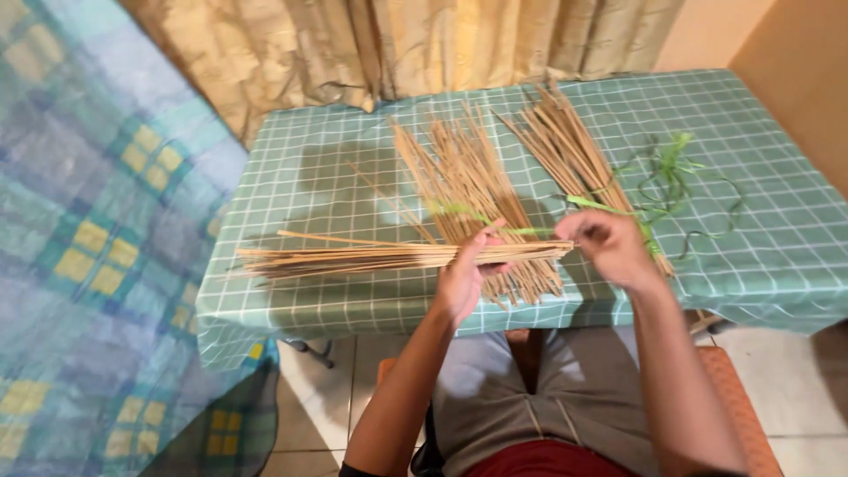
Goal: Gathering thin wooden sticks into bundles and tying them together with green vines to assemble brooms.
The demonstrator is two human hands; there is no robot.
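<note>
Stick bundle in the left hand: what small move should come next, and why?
Probably draw the green strip around the stick bundle near its right end. The left hand grips the bundle level over the table, and the right hand pinches the strip just beside its tip, not yet wrapped around it.

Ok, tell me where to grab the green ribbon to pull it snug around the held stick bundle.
Probably pinch the green ribbon on its short flat span between the left hand and right hand, coming from above: the stick bundle lies horizontal there, and the loose curls farther right would only slip.
</note>
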